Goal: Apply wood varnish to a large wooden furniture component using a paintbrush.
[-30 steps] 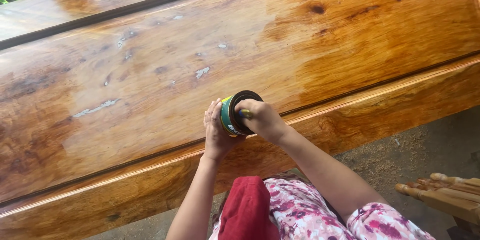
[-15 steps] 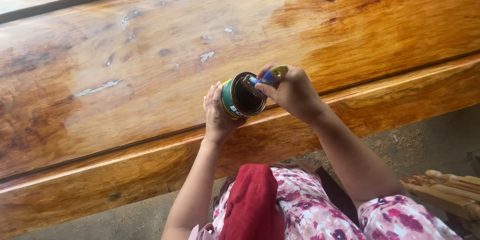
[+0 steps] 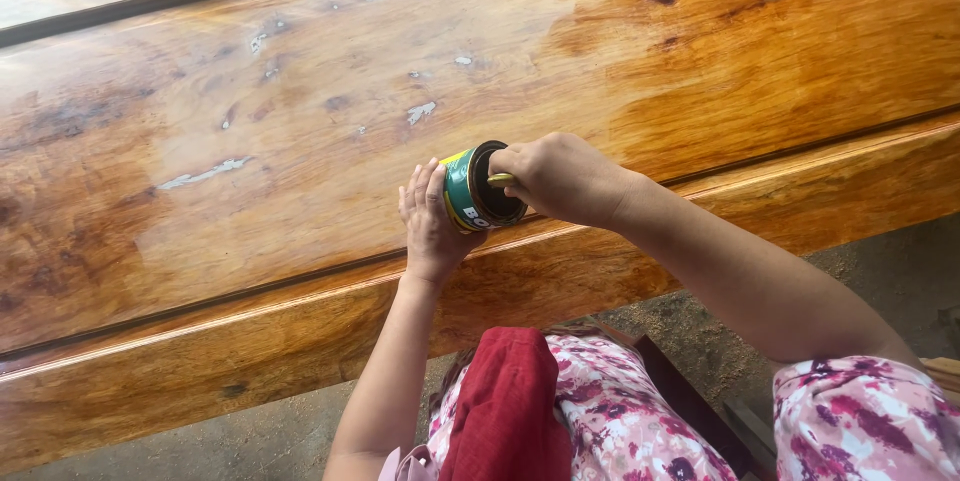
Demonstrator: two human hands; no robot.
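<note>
So the green tin (image 3: 478, 189) is tipped on its side now, open mouth toward the right hand (image 3: 560, 176), just above the near edge of the big glossy slab (image 3: 300, 121). Left hand (image 3: 432, 216) cups the tin from behind. Half a second back the right hand was lifted off holding something small; now it's closed on a thin yellowish tool (image 3: 500, 181) poking into the tin. Red cloth (image 3: 505, 406) sits below the tin, on the lap.
</note>
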